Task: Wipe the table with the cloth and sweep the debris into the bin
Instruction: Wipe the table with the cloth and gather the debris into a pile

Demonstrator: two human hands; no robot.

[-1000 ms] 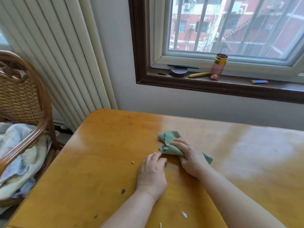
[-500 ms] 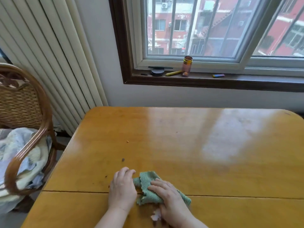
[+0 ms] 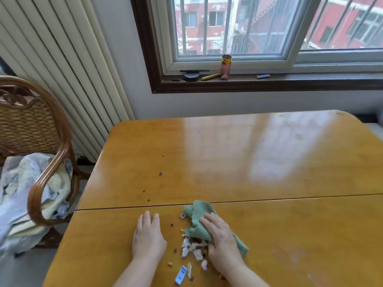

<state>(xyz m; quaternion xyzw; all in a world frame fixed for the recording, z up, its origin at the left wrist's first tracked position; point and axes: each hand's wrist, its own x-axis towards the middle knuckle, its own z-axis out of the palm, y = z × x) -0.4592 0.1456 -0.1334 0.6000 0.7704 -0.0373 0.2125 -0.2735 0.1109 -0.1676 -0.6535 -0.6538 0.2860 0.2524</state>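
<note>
My right hand (image 3: 222,243) presses a green ribbed cloth (image 3: 198,216) flat on the wooden table (image 3: 248,158), near the front edge. A heap of debris (image 3: 192,249), white scraps and small brown bits, lies just left of and under that hand. A small blue-and-white wrapper (image 3: 180,277) lies nearer to me. My left hand (image 3: 148,239) rests flat on the table to the left of the heap, fingers together, holding nothing. A few loose crumbs (image 3: 160,173) remain farther back on the left side. No bin is in view.
A wicker chair (image 3: 41,162) with bundled cloths (image 3: 18,195) on its seat stands left of the table. Behind it is a ribbed radiator (image 3: 62,69). The window sill holds a small amber bottle (image 3: 225,66), a yellow pen (image 3: 210,76) and a black disc (image 3: 191,76).
My right hand has dragged the cloth from the table's middle toward the front edge, gathering debris into a heap. My left hand came back with it and now lies apart from the cloth.
</note>
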